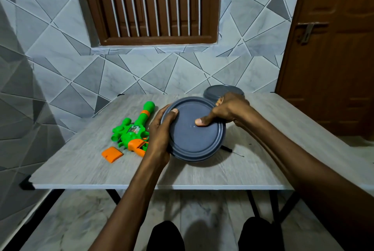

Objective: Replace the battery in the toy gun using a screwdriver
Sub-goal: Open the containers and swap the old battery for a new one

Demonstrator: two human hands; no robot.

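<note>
Nearest me on the counter point(202, 175), the orange battery cover point(112, 153) lies loose at 8 o'clock from the tub, so I reckon the unscrewing's done. Both grips are on the round grey tub point(194, 141). My left grip point(159, 135) is curled round its 9 o'clock rim, and my right grip point(228, 109) is clamped on the 1 o'clock rim, thumb pressing the lid. Guessing it holds batteries, can't see inside. The screwdriver point(232, 150) pokes out at 4 o'clock, the toy gun point(131, 131) lies at 9, and there's another grey tub point(220, 89) at 12. Battery swap, cover and screw are all left to do.
</note>
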